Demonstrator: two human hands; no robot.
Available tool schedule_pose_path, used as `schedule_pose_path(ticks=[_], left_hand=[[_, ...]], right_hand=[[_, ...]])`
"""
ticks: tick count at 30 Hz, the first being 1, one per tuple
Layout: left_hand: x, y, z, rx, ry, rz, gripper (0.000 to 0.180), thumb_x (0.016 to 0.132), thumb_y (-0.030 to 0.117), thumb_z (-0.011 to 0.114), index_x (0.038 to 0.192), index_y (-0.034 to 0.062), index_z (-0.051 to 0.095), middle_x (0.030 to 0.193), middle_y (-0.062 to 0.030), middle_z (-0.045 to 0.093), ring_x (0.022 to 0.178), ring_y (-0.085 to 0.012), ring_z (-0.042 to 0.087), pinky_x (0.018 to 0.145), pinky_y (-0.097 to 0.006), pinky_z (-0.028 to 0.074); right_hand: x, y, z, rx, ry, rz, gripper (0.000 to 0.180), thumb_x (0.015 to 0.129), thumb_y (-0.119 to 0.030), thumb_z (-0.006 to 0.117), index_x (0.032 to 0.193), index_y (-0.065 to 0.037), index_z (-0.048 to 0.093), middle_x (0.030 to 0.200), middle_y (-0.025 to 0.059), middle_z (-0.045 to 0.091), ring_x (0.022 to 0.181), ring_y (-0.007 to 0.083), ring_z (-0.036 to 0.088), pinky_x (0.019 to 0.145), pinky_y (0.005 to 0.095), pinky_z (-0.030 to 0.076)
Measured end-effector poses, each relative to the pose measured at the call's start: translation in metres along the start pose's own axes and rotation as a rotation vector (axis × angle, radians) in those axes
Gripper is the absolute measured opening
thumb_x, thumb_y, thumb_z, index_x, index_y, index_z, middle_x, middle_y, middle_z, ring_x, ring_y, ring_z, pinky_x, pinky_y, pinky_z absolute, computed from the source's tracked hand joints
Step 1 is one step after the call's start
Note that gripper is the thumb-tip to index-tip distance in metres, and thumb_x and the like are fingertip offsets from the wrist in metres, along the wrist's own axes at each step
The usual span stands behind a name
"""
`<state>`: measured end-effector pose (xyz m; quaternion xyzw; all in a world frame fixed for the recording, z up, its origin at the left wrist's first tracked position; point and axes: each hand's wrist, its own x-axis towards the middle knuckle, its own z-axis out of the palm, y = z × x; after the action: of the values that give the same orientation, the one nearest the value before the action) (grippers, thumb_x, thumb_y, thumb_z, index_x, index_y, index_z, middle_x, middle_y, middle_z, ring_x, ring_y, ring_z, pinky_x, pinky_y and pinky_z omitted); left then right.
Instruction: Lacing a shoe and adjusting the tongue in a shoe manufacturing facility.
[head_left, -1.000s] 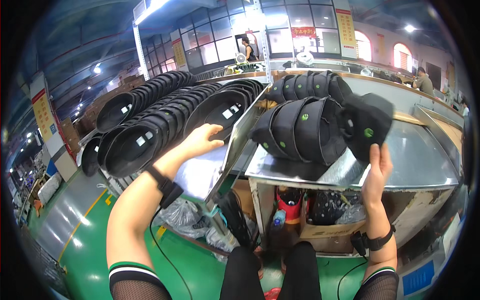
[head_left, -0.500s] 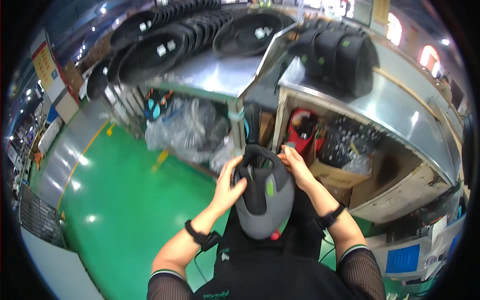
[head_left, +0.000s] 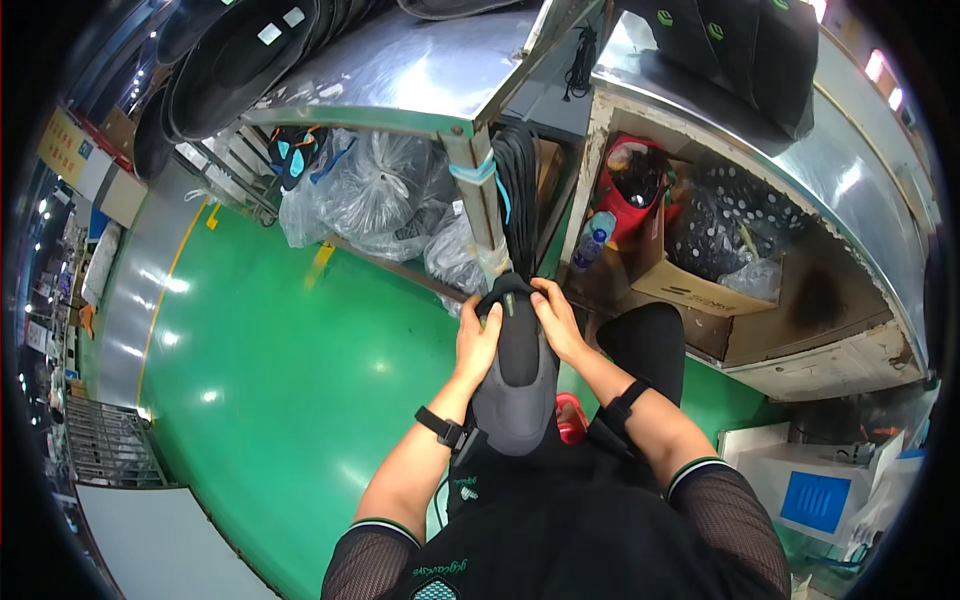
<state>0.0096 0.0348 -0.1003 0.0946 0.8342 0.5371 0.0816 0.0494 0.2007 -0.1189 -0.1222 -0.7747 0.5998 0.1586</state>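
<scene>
Between my two hands is a grey and black shoe upper [head_left: 515,410], its rounded toe pointing toward me and its collar away. My left hand [head_left: 478,340] grips the collar's left side, with the thumb lying along the upper surface. On the opposite side my right hand [head_left: 556,320] holds the collar edge, its thumb near the dark tongue [head_left: 518,340]. The fingertips under the collar are hidden. Both forearms wear black straps.
A metal-topped bench [head_left: 400,90] bears stacked dark shoe parts [head_left: 235,70]. Below it lie clear plastic bags [head_left: 385,190]. At right, an open cabinet holds a cardboard box [head_left: 700,285], a red bag [head_left: 632,190] and a bottle [head_left: 592,243]. A bench leg [head_left: 482,215] stands just beyond the upper.
The shoe upper has turned so its tongue side faces up more, and the green mark on its side no longer shows. Both hands stay on the collar. My view has tilted downward.
</scene>
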Motion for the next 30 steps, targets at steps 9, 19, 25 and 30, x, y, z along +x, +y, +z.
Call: schedule_pose_path(ticks=[9, 19, 25, 30], left_hand=[[0.004, -0.003, 0.005, 0.074, 0.018, 0.053, 0.056, 0.092, 0.039, 0.059, 0.128, -0.0021, 0.047, 0.125, -0.0272, 0.052, 0.116, -0.0417, 0.052, 0.098, -0.043, 0.042], [-0.009, 0.103, -0.044, 0.082, 0.057, 0.434, 0.053, 0.093, 0.032, 0.06, 0.131, -0.0029, 0.047, 0.131, -0.0219, 0.05, 0.121, -0.0348, 0.048, 0.104, -0.045, 0.036], [-0.02, 0.17, -0.133, -1.653, -0.541, -0.012, 0.039, 0.1, 0.037, 0.05, 0.116, 0.0016, 0.054, 0.058, 0.0035, 0.036, 0.052, -0.0087, 0.036, 0.049, -0.025, 0.032], [-0.037, -0.006, -0.302, -1.527, 0.416, -0.125, 0.02, 0.104, 0.02, 0.041, 0.1, 0.0059, 0.053, 0.057, 0.0048, 0.031, 0.046, -0.0081, 0.026, 0.044, -0.025, 0.023]], right_hand=[[0.169, -0.12, -0.018, -0.116, 0.467, -0.239, 0.035, 0.096, -0.012, 0.05, 0.125, 0.008, 0.048, 0.137, 0.0257, 0.046, 0.128, 0.039, 0.045, 0.109, 0.0387, 0.034], [0.0, -0.147, -0.053, -0.289, 0.079, -0.817, 0.011, 0.079, 0.003, 0.058, 0.09, 0.0, 0.056, 0.109, 0.0184, 0.057, 0.103, 0.0371, 0.058, 0.088, 0.0417, 0.048], [-0.128, -0.134, -0.112, 0.014, -0.722, 0.075, 0.017, 0.095, -0.019, 0.059, 0.102, -0.005, 0.065, 0.073, 0.0039, 0.058, 0.064, 0.0141, 0.056, 0.061, 0.0297, 0.047], [-0.107, -0.087, -0.228, 0.969, -0.348, 0.598, 0.025, 0.09, -0.007, 0.06, 0.114, -0.003, 0.058, 0.06, -0.0082, 0.034, 0.046, 0.0024, 0.03, 0.04, 0.0172, 0.024]])
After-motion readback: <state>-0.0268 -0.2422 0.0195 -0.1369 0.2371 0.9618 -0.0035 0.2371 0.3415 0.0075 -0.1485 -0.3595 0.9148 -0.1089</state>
